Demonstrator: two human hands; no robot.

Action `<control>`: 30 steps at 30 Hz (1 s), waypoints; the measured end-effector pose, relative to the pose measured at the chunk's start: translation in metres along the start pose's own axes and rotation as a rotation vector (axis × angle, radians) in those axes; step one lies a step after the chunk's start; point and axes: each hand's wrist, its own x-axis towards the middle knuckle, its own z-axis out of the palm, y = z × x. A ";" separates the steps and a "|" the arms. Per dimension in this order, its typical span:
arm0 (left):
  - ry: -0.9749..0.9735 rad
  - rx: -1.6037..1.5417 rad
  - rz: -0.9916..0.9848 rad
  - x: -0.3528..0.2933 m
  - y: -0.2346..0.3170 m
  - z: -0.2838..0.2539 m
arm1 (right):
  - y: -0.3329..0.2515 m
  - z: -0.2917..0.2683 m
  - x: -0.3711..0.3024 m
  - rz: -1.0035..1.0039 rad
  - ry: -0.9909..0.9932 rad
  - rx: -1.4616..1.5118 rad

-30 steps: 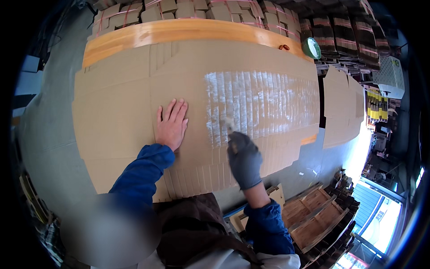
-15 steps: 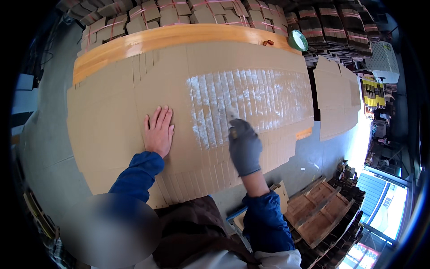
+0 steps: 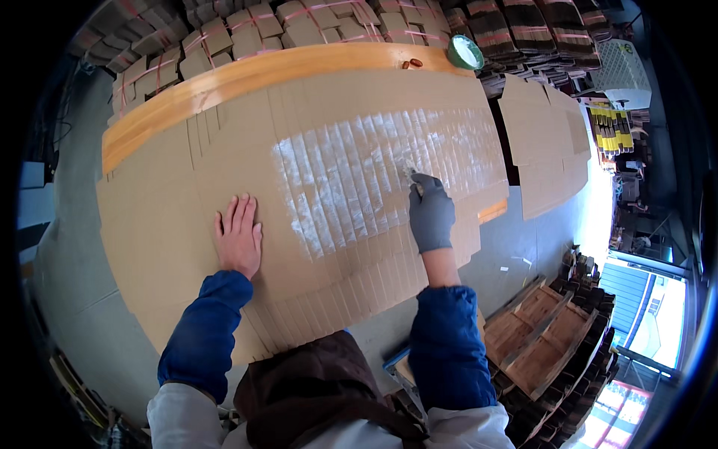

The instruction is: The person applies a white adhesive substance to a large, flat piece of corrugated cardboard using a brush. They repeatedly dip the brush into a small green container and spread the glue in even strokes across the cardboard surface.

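A large sheet of cardboard (image 3: 172, 239) lies before me, with a ribbed band of closely set strips smeared in white paste (image 3: 351, 179). My left hand (image 3: 239, 236), bare, rests flat on the plain part left of the paste, fingers stretched out. In a grey glove, my right hand (image 3: 431, 213) is closed around a small brush (image 3: 410, 171). Its pale end touches the pasted strips toward their right side; most of the handle is hidden by the glove. At the table's far right corner stands a green bowl (image 3: 465, 54) with white paste inside.
The wooden table (image 3: 217, 82) shows along the far edge, with two small reddish-brown objects (image 3: 411, 64) on it. Strapped cardboard bundles (image 3: 307, 22) are stacked behind. Another cardboard sheet (image 3: 542, 150) lies at right. A wooden pallet (image 3: 538, 329) is at lower right.
My right hand with the brush has moved rightward and slightly away across the pasted strips. My left hand stays flat on the cardboard. The whole view has shifted a little.
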 end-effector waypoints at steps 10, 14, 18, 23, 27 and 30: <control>0.064 0.008 0.019 0.000 -0.004 0.003 | -0.032 0.003 0.000 -0.269 -0.054 0.156; 0.048 -0.008 0.013 -0.001 -0.003 0.000 | -0.009 0.002 0.042 -0.074 -0.014 0.104; 0.048 0.011 0.016 0.000 -0.002 0.004 | -0.027 0.014 0.042 -0.201 -0.057 0.125; 0.050 0.016 0.008 0.002 -0.003 0.006 | -0.020 0.012 0.058 -0.280 -0.005 0.180; 0.087 0.009 0.033 0.001 -0.005 0.010 | 0.014 0.000 0.059 -0.203 -0.014 0.109; 0.099 0.013 0.030 0.001 -0.010 0.009 | 0.012 -0.016 0.024 -0.191 -0.009 0.145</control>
